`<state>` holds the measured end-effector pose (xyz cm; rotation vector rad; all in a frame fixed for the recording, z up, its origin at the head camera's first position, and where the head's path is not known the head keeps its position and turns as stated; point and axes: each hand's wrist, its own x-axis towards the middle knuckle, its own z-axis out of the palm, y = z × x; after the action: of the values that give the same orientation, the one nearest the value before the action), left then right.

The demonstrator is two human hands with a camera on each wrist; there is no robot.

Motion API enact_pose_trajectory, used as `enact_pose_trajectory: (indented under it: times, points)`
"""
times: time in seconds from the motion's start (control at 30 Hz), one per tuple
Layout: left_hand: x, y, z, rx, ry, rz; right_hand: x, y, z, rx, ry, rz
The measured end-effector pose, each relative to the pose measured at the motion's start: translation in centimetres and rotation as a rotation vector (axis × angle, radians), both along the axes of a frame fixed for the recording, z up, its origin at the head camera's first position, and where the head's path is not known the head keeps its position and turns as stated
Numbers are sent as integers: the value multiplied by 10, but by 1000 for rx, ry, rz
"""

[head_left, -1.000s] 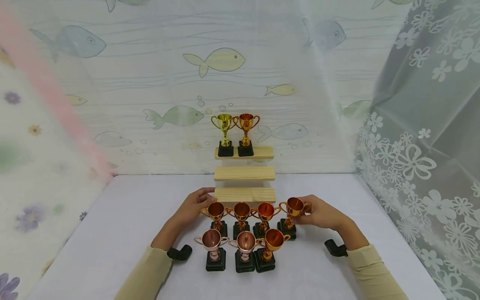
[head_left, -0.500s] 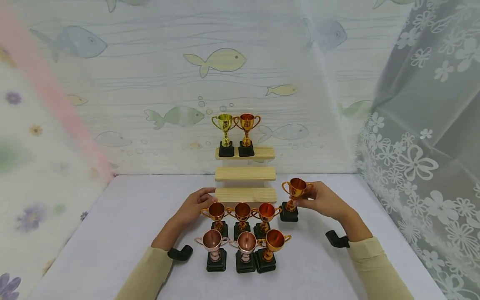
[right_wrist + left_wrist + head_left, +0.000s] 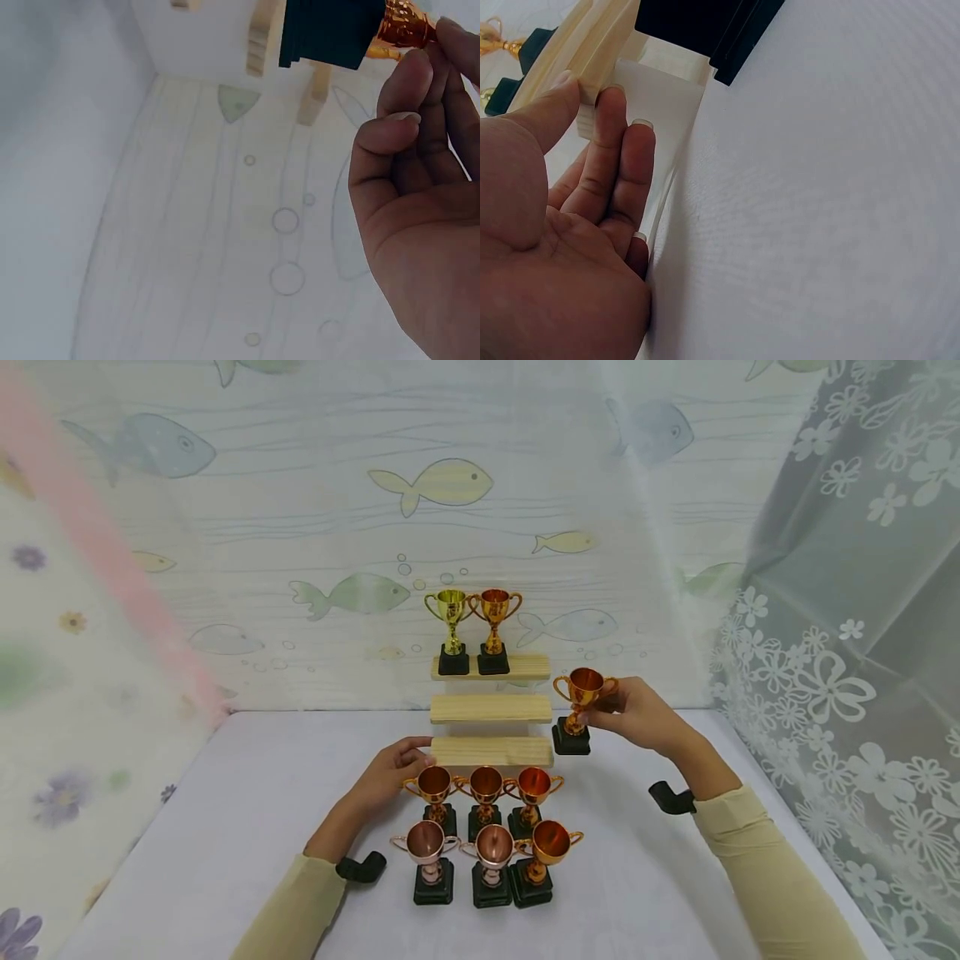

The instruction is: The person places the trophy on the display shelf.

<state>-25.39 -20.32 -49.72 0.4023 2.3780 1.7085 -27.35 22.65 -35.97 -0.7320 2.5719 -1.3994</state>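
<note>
My right hand (image 3: 637, 717) pinches an orange-gold trophy cup (image 3: 583, 687) by its stem. The trophy hangs upright in the air, just right of a three-step wooden stand (image 3: 491, 708). In the right wrist view its dark square base (image 3: 334, 34) shows near the top, with the fingertips on the stem. At the stand's left end, my left hand (image 3: 390, 772) grips the lowest board, thumb on one side and fingers on the other, as the left wrist view shows on the board (image 3: 600, 52). A yellow-gold trophy (image 3: 452, 627) and an orange-gold trophy (image 3: 494, 627) occupy the top step.
In front of the stand stand several trophies in two rows: orange-gold ones such as the back-row trophy (image 3: 486, 789), and pink ones such as the front-left trophy (image 3: 427, 852). A fish-patterned curtain (image 3: 300, 510) hangs behind the white table (image 3: 247, 793); a lace curtain (image 3: 832, 677) is at right.
Lifted from the right end of the back row, the trophy has risen and moved away from me with my right hand, to beside the stand. My left hand stays put.
</note>
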Motion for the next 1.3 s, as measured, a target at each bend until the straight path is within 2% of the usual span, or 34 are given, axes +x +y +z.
enact_pose_trajectory:
  times: [0.43,0.7,0.87,1.03,1.3]
  points:
    - [-3,-2,-4,6,5,-2,-34,-25,31,15,53,-131]
    - [-2,-2,-3,-10,9,5,-49,-45,42,-25,0,-247]
    - [-2,-2,-3,-10,1,11,-61,-56,43,-44,-11,-301]
    - [-2,-2,-4,-8,-4,11,-72,-64,39,-58,-29,-319]
    - [-2,-2,-1,-5,-4,4,-79,-77,35,-66,-21,-345]
